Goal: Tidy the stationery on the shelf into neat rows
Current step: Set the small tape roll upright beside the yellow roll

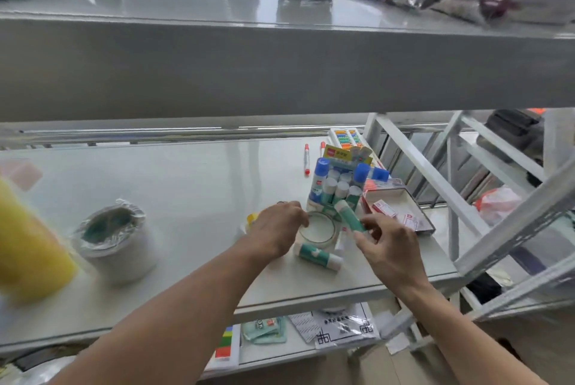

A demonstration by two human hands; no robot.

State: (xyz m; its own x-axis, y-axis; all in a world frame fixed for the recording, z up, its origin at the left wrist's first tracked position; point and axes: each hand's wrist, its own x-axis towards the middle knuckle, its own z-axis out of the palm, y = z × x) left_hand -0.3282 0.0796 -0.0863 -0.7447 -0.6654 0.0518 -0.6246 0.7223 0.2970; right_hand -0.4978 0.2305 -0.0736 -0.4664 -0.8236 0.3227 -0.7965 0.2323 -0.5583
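Two hands are working over the mid shelf (186,198), w/ our view looking down from the head cam. Our right hand (389,247) is pinching a green glue stick (350,216) by its lower end btwn thumb and fingertips, holding it tilted, cap end up-left, just in front of the glue box (337,181). Our left hand (278,230) is resting palm-down, fingers curled onto the rim of a clear tape roll (317,229); we can't tell if they're truly gripping it or only touching. Something yellow is peeking out behind the left hand, too hidden to ID.

Another glue stick (319,257) is lying on its side just in front of the roll, near the shelf edge. In the box, more sticks are standing upright, some w/ blue caps, some w/ white.

Right of the box, an open tray (401,213) is holding small red-and-white labels. Two red-capped pens (306,159) are lying farther back, apart from the pile. Well to the left, a wrapped tape stack (115,238) is sitting beside a blurred yellow bottle (28,244).
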